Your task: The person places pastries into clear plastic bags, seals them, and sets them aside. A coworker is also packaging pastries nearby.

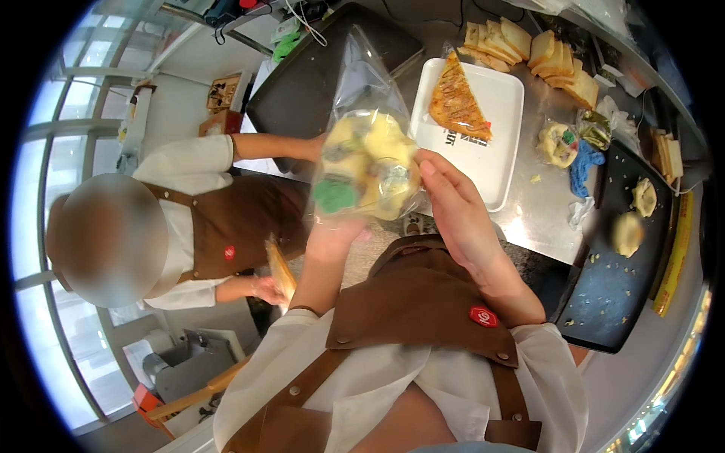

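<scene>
Held up before me is a clear plastic bag [371,164] with a pale yellow bun or pastry inside and a round green sticker on its lower left. My left hand [340,226] is beneath the bag, its fingers mostly hidden behind it. The fingers of my right hand [453,198] grip the bag's right edge. Beyond my right hand, a white tray [510,147] bears a wrapped wedge of browned flatbread or pastry [460,102]. Another bagged bun [558,144] rests to the right of that tray.
A co-worker in a brown apron [238,215] stands at left, holding a wrapped wedge [278,269]. A black baking tray [306,79] lies at the back, bread slices [498,42] at back right, a blue cloth [583,170] on the steel table, and a dark tray [606,300] with buns at right.
</scene>
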